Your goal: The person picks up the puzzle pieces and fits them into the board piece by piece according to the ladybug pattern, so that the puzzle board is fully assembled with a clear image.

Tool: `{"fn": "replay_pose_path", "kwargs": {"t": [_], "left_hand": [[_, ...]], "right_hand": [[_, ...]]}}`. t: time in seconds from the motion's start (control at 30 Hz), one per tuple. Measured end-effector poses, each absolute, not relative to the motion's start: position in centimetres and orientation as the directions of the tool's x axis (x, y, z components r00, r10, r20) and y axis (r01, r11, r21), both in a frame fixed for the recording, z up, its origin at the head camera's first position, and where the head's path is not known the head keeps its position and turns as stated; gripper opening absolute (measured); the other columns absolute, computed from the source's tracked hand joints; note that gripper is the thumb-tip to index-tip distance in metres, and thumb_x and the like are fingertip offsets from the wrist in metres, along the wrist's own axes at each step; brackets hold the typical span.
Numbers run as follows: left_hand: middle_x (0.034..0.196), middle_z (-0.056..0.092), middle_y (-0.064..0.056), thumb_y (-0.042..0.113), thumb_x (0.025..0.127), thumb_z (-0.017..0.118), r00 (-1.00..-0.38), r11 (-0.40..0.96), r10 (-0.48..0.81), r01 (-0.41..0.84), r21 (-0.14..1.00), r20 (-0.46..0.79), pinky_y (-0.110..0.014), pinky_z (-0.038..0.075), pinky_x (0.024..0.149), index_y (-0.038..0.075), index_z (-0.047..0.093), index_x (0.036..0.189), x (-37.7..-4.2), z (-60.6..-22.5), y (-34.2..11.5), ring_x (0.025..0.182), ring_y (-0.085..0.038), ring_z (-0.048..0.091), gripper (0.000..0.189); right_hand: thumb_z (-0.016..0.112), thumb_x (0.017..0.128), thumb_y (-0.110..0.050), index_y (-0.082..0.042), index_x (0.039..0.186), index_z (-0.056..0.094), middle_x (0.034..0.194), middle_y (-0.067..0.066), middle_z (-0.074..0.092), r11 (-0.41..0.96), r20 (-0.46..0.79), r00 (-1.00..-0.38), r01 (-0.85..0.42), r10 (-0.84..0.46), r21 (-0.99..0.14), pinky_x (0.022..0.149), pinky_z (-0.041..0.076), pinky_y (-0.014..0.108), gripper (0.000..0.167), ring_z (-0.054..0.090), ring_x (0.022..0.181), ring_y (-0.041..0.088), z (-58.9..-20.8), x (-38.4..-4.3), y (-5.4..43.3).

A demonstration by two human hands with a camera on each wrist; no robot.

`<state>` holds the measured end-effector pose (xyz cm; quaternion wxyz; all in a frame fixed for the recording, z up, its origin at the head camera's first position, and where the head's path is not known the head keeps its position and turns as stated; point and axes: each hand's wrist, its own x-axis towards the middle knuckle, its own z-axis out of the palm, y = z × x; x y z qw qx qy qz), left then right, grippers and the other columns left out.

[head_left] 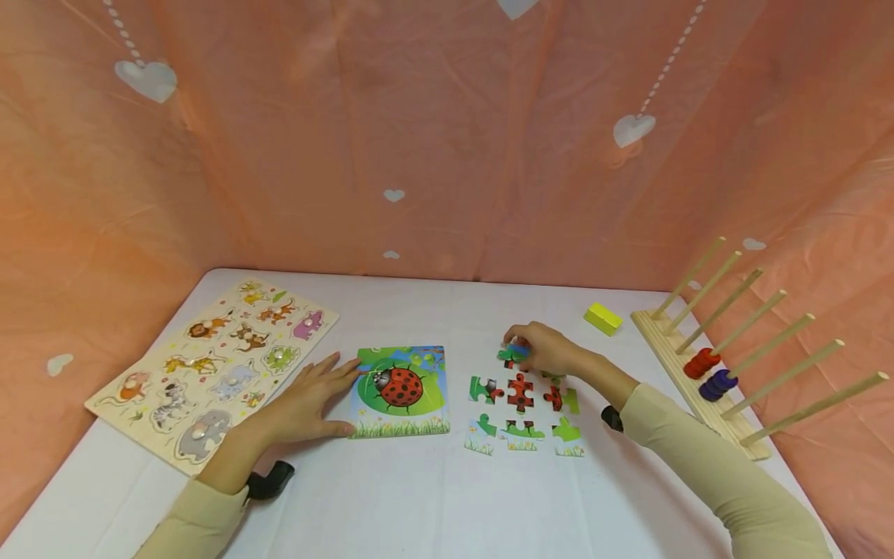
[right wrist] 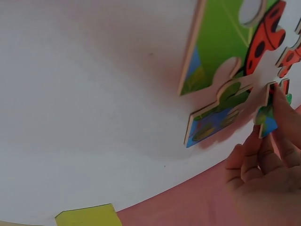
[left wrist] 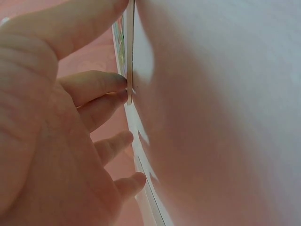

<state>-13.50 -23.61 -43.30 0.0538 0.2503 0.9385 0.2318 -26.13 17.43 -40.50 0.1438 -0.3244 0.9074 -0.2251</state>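
Observation:
My left hand [head_left: 300, 400] lies with spread fingers at the left side of a square board with a ladybug picture [head_left: 401, 388]. Its thumb and fingertips touch the board's thin edge [left wrist: 130, 56] in the left wrist view. At the right, my right hand [head_left: 548, 349] pinches a blue, green and red jigsaw piece [right wrist: 267, 117] between thumb and fingers, at the top of a group of loose pieces. Among these are a red centre piece [head_left: 520, 393] and a grassy lower-left piece [head_left: 479, 441]. A blue-green corner piece [right wrist: 211, 120] is partly hidden from the head view.
A wooden animal peg puzzle [head_left: 178, 345] lies at the left, under my left forearm. On the right side stands a wooden rack [head_left: 680, 373] with upright pegs and red and blue rings. A yellow block [head_left: 603, 318] sits behind my right forearm.

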Motion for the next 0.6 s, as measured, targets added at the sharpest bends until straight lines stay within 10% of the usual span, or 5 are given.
{"fn": "replay_pose_path", "kwargs": {"t": [0.3,0.6], "left_hand": [[0.155,0.037,-0.022,0.042,0.078,0.083,-0.866,0.764,0.499,0.453,0.459,0.024,-0.077,0.015,0.107,-0.003,0.050,0.143,-13.5,-43.1,-23.5,0.143,-0.053,0.020,0.086],[0.155,0.037,-0.022,0.044,0.077,0.083,-0.868,0.767,0.496,0.450,0.457,0.021,-0.077,0.016,0.107,-0.003,0.050,0.143,-13.5,-43.2,-23.5,0.143,-0.054,0.021,0.087]], "right_hand": [[0.069,0.088,0.006,0.001,0.104,0.067,0.086,0.005,0.063,0.562,-0.005,-0.720,-0.537,-0.694,-0.628,0.068,0.047,0.029,0.016,0.051,0.077,0.017,-40.4,-27.0,17.0],[0.067,0.091,0.004,0.002,0.103,0.068,0.092,0.009,0.066,0.437,0.016,-0.634,-0.551,-0.773,-0.711,0.074,0.050,0.030,0.012,0.056,0.081,0.017,-39.8,-27.6,11.4]]}}
